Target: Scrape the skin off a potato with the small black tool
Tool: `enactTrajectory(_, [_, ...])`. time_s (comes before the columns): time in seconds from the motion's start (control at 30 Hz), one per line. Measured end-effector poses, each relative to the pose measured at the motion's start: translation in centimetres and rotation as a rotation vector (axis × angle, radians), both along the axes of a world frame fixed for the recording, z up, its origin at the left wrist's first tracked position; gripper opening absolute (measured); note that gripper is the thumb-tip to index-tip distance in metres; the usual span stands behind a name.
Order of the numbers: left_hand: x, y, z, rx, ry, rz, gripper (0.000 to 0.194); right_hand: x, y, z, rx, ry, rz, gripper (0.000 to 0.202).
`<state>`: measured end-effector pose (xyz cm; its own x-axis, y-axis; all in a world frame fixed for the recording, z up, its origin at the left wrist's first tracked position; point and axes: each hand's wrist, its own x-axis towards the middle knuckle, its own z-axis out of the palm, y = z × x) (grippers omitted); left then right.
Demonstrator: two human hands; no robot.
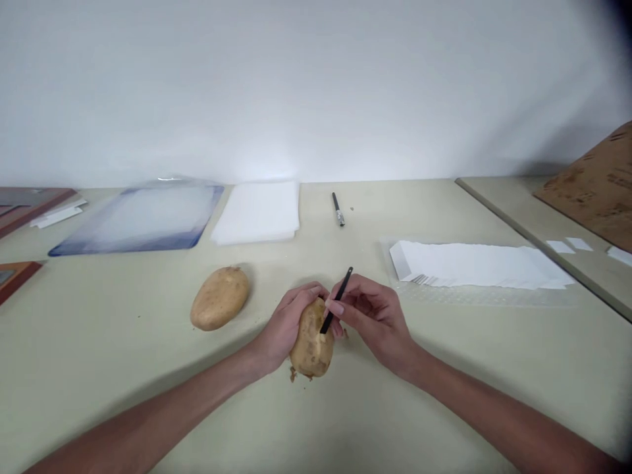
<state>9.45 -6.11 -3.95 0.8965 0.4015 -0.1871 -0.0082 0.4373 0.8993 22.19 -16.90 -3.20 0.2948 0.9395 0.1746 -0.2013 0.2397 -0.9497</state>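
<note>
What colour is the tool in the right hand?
The tool is black; it shows best in the head view.

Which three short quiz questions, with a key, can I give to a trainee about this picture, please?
1. Which hand holds the black tool?
2. True or false: one potato is held, while another potato lies untouched on the table.
3. Where is the blue-edged sheet relative to the white paper stack? A: to its right; B: to its left; C: on top of it.

Key: 1. The right hand. 2. True. 3. B.
</note>
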Motion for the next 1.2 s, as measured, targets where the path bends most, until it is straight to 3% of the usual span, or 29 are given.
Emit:
enactTrajectory(0.3, [0.31, 0.06, -0.15, -0.019, -0.007, 0.038, 0.025, -0.34, 0.50, 0.18, 0.029, 0.012, 0.010, 0.009])
enactTrajectory(1.2, [0.38, 0.09, -0.09, 0.040, -0.028, 0.093, 0.027, -0.19, 0.63, 0.55, 0.061, -0.010, 0.081, 0.007])
